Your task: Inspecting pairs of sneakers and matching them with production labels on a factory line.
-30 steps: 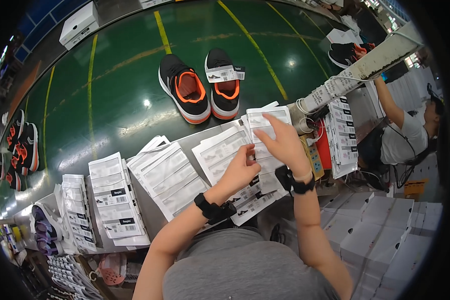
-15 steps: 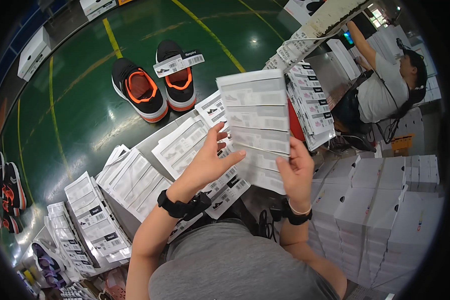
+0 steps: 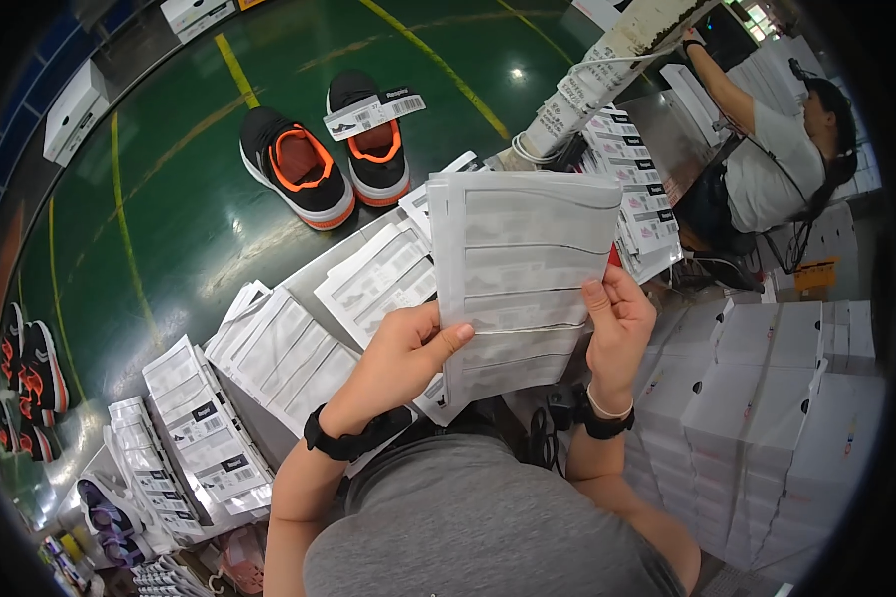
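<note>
In front of my body I hold up several white label sheets [image 3: 528, 259], divided into strips with faint grey print showing through. My left hand [image 3: 400, 350] pinches their left edge, thumb in front. On the right edge my right hand [image 3: 619, 326] is closed, its thumb against the sheets. Behind them, partly covered, more label sheets [image 3: 378, 279] lie fanned on a ledge. Beyond stands a pair of black shoes with orange lining, the left shoe [image 3: 314, 204] bare and a printed label [image 3: 376, 114] lying across the right one.
Stacks of label sheets [image 3: 209, 428] line the ledge to my left, beside the green surface [image 3: 189, 229]. A white post [image 3: 577, 99] rises ahead. At right are a label stack [image 3: 635, 189], piled white boxes [image 3: 737, 398] and a seated person [image 3: 777, 169].
The sheets have turned to face me more squarely and shifted right. My left hand, spread beside them before, has closed on their left edge; my right hand has moved slightly right.
</note>
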A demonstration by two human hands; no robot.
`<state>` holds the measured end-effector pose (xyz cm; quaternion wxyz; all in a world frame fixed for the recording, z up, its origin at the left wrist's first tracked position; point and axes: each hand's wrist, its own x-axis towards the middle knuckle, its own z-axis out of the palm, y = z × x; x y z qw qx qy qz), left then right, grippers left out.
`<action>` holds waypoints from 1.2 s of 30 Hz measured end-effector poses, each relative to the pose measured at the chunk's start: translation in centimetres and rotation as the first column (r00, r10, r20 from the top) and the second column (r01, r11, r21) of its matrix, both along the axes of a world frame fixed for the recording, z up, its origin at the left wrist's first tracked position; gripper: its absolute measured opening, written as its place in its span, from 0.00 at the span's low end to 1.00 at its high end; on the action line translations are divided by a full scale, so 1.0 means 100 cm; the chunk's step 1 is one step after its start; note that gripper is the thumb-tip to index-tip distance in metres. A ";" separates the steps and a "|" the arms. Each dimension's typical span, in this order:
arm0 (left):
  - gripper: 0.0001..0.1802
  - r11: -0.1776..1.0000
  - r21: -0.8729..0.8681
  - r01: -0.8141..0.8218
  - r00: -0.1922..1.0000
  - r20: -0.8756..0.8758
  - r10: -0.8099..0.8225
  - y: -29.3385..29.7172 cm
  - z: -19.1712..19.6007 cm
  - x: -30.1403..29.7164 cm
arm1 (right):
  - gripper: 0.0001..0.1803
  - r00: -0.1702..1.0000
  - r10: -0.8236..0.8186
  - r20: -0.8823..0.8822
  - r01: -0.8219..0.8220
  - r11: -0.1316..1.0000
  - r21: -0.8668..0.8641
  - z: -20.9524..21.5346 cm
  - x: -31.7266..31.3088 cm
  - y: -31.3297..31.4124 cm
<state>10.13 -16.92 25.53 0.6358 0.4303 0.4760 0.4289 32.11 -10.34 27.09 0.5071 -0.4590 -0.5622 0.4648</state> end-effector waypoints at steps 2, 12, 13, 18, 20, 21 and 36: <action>0.18 0.994 -0.093 0.064 0.997 -0.038 -0.068 0.003 -0.008 0.001 | 0.12 0.999 -0.029 0.042 0.030 0.999 -0.026 -0.002 0.013 -0.001; 0.15 0.977 -0.106 0.187 0.980 -0.056 -0.193 0.014 -0.029 0.029 | 0.08 0.938 -0.295 -0.184 0.286 0.955 -0.074 -0.015 0.070 -0.002; 0.15 0.975 -0.142 0.174 0.983 -0.038 -0.181 0.015 -0.034 0.025 | 0.08 0.869 -0.392 -0.301 0.397 0.917 -0.048 -0.011 0.084 0.001; 0.16 0.926 -0.377 0.007 0.957 0.270 0.102 0.026 -0.052 0.002 | 0.07 0.506 -0.709 -0.491 0.836 0.542 0.079 -0.003 0.167 0.006; 0.18 0.916 -0.402 -0.017 0.938 0.311 0.154 0.043 -0.050 0.006 | 0.07 0.402 -0.783 -0.474 0.914 0.375 0.155 -0.009 0.182 0.008; 0.19 0.903 -0.428 -0.043 0.913 0.349 0.209 0.052 -0.049 0.007 | 0.07 0.378 -0.822 -0.427 0.917 0.268 0.297 -0.019 0.187 0.012; 0.23 0.946 -0.291 0.143 0.964 -0.175 -0.200 0.034 -0.028 -0.055 | 0.14 0.412 -0.698 0.586 0.768 0.612 0.189 -0.325 0.204 0.064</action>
